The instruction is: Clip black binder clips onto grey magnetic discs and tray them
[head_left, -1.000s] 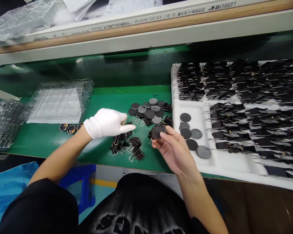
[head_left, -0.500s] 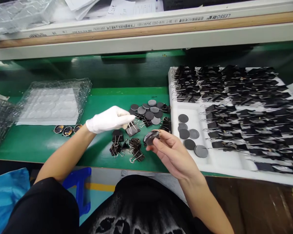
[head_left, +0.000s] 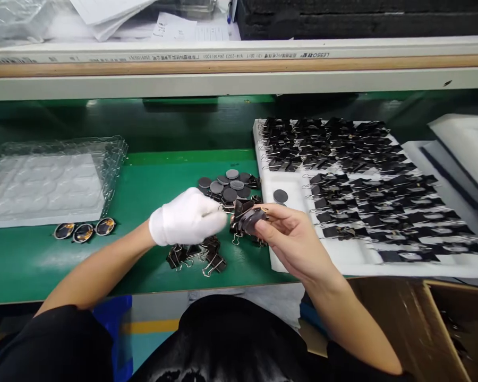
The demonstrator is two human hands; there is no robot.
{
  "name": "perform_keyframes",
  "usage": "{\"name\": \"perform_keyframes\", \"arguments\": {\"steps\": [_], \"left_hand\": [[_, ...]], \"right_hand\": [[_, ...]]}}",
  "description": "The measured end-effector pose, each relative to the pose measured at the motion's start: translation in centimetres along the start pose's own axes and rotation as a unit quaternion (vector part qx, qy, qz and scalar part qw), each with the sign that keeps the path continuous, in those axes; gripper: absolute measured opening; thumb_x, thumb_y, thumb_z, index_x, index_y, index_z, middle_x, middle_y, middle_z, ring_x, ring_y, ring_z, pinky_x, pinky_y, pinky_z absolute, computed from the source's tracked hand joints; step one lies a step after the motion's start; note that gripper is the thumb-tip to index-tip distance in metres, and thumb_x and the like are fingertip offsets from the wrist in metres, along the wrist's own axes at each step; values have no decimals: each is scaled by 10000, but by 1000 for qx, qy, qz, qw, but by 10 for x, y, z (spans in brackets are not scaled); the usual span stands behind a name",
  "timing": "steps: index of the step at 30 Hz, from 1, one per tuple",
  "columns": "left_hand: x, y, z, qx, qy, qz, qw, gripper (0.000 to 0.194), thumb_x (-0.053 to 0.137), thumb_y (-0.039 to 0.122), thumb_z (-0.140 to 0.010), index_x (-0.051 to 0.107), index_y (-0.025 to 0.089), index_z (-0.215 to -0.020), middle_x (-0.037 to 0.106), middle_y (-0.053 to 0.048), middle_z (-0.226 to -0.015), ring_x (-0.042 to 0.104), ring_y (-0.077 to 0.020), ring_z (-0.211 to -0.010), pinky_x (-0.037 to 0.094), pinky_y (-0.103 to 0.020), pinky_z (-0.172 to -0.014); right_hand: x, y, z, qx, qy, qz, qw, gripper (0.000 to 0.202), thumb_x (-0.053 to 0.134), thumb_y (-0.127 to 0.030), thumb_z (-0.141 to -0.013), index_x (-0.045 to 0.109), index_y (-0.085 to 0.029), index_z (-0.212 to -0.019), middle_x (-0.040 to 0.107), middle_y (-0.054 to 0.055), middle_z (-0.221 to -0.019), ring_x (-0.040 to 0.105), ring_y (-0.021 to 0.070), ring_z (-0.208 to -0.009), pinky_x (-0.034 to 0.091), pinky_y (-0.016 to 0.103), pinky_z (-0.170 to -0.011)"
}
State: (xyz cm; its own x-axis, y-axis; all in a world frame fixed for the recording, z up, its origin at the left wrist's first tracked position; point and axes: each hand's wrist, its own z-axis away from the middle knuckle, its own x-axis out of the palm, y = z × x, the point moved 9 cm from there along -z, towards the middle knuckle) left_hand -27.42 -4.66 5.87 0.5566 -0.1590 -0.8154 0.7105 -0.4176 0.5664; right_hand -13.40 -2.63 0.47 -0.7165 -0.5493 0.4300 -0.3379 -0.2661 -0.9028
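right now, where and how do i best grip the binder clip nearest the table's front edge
Probably by its wire handle: pinch the binder clip there, coming from the front edge of the table, since the loop sticks out toward that edge while other clips crowd its far side.

On the table point(head_left: 151, 271), a compartmented tray point(head_left: 43, 183) lay left, three round pieces point(head_left: 83, 232) before it. Centrally, discs point(head_left: 230, 195) were heaped behind loose clips point(head_left: 218, 264); to their right, another tray point(head_left: 290, 179) held rows of clips point(head_left: 334, 207).
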Motion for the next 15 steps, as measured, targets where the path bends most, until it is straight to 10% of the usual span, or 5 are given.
{"name": "perform_keyframes", "arguments": {"steps": [15], "left_hand": [[5, 16, -2, -19, 51, -59, 997, 499, 527, 431, -826, 218, 203, -507, 157, 66, -470, 140, -71, -466, 153, -281, -451]], "right_hand": [[4, -20, -4, -16, -42, 109, 993, 152, 797, -200, -861, 825, -289, -982, 793, -5, -927, 722, 111, -841, 602, 203, -770]]}}
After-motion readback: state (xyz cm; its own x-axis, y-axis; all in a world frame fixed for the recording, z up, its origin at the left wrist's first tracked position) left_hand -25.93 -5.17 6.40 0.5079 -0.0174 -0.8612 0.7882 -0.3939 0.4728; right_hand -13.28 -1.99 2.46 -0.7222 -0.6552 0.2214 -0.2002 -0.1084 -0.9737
